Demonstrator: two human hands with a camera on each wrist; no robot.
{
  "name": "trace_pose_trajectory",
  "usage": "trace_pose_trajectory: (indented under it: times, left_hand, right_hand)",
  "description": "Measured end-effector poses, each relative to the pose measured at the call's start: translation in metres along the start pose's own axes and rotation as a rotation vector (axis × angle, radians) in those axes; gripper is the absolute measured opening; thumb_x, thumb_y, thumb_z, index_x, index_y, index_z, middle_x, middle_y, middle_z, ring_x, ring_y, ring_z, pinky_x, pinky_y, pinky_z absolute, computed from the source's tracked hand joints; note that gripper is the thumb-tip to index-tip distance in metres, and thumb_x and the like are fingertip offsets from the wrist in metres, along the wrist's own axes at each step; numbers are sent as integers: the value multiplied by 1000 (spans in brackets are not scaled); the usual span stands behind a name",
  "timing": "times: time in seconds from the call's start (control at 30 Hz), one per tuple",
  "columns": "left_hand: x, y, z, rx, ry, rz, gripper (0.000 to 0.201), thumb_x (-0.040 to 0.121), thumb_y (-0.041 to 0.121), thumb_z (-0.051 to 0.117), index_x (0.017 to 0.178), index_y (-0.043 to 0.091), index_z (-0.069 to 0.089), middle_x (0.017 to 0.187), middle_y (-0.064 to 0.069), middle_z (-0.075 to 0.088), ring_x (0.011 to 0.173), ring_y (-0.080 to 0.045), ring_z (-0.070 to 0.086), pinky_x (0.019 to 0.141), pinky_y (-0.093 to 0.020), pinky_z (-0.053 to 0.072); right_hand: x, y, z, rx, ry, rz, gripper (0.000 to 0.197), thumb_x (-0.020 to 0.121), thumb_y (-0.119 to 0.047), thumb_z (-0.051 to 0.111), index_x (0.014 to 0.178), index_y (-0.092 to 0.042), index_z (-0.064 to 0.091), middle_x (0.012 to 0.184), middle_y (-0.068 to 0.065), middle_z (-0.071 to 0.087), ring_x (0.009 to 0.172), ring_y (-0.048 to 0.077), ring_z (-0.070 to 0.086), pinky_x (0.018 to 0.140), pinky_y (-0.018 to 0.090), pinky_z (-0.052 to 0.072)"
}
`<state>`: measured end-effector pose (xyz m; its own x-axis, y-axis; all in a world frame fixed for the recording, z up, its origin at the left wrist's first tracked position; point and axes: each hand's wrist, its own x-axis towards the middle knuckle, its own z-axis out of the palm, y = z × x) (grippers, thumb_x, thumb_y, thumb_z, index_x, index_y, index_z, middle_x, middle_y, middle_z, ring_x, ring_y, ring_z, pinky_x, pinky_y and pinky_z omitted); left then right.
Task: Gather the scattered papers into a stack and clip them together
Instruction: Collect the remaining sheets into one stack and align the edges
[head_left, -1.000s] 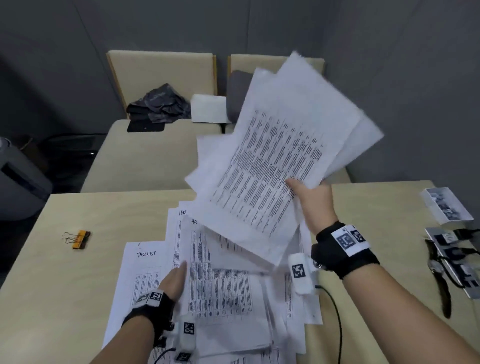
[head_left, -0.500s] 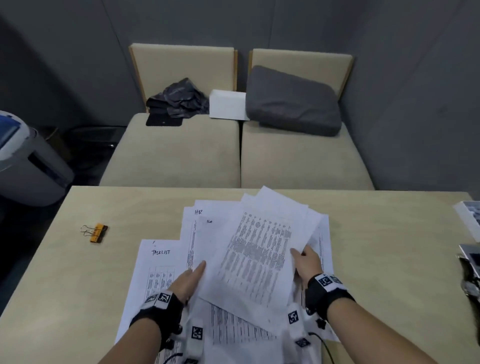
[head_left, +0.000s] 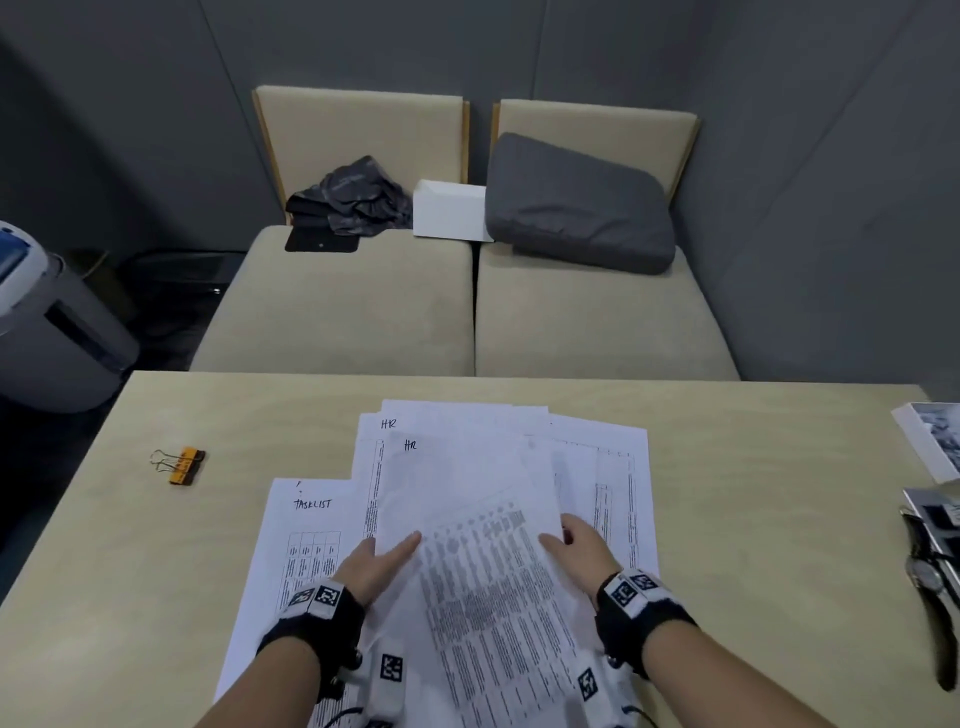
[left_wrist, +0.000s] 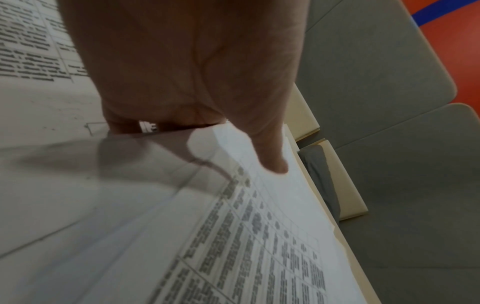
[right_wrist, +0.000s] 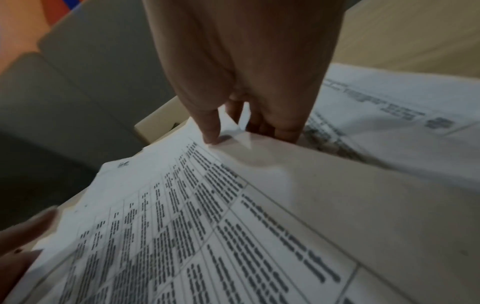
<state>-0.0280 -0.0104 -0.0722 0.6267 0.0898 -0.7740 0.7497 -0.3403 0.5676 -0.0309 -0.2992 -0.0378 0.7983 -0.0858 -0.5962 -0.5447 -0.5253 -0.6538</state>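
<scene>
Printed white sheets lie fanned out on the beige table (head_left: 156, 597), among them a "TASKLIST" page (head_left: 306, 519) and two marked "HR" (head_left: 441, 457). On top lies a slanted bundle of papers (head_left: 483, 582), held at both sides. My left hand (head_left: 389, 551) pinches its left edge, thumb (left_wrist: 272, 162) on top and fingers under the sheets (left_wrist: 259, 246). My right hand (head_left: 566, 540) pinches the right edge the same way, thumb (right_wrist: 211, 137) above the printed page (right_wrist: 207, 226). An orange binder clip (head_left: 182, 465) lies apart at the table's left.
Two beige seats (head_left: 337, 312) stand beyond the far table edge, with a grey cushion (head_left: 576, 208), a white box (head_left: 449, 210) and dark cloth (head_left: 348, 197). A wristwatch (head_left: 930, 577) and photo cards (head_left: 930, 441) lie at the table's right edge. A grey appliance (head_left: 47, 332) stands at left.
My right hand has brought the raised bundle down from the air onto the spread sheets. My left hand has moved from the lower pages to the bundle's left edge.
</scene>
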Motion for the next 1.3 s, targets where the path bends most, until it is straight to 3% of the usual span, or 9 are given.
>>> trace_pose_trajectory:
  times: [0.13,0.2,0.33,0.47,0.6,0.8,1.07,1.2,1.3]
  left_hand:
    - [-4,0,2,84,-19,74,71,62,49,82,120,15,57,113,-4,69,101,-21,64,91,-34,49]
    - [-4,0,5,200,53,90,55,74,31,78,121,11,57,115,-8,68,99,-24,63,90,-32,48]
    - [-9,4,8,307,121,78,52,80,25,74,122,5,52,120,-10,62,112,-29,58,92,-32,45]
    - [-8,6,8,329,130,70,53,79,27,75,122,6,53,122,-13,63,111,-29,59,95,-35,47]
    - [-9,8,8,344,125,40,53,81,26,73,124,4,50,124,-13,61,114,-29,57,94,-34,45]
    - [-11,10,6,354,116,36,53,80,28,73,122,5,51,122,-12,61,113,-30,58,96,-37,47]
    - [-19,17,7,397,109,33,63,85,26,68,134,-2,40,135,-19,51,122,-33,50,98,-37,42]
    - [-21,18,7,397,116,5,72,86,29,67,139,-5,33,141,-21,44,128,-34,45,102,-39,40]
    - [-23,20,7,398,118,-7,73,86,30,67,140,-5,32,142,-21,43,129,-34,44,102,-38,40]
  right_hand:
    - [1,-4,10,85,63,42,37,91,-35,59,122,-15,52,113,4,53,102,20,55,98,35,45]
    - [3,0,-1,108,229,90,42,87,-34,63,124,-17,55,124,6,48,108,23,54,99,36,46]
    - [4,22,-36,33,467,309,64,77,-33,71,133,-17,46,137,13,39,122,35,46,102,41,42]
    - [3,32,-45,228,363,347,82,75,-31,78,140,-7,34,140,16,44,124,32,49,104,38,41]
    - [11,34,-36,225,249,326,119,46,-61,79,142,-4,38,144,13,46,129,29,48,108,44,40]
    - [2,17,-38,89,257,268,65,83,-15,71,138,3,42,138,15,50,126,31,50,102,29,41]
    - [-2,-22,-101,8,554,-29,29,89,-15,61,116,-6,59,104,12,66,96,30,64,74,27,44]
    - [-15,-70,-134,78,772,-225,24,92,-19,58,111,-4,60,105,14,68,96,29,64,75,26,43]
    - [-32,-103,-147,276,857,-411,21,93,-20,58,109,-7,62,104,6,68,94,16,60,75,18,42]
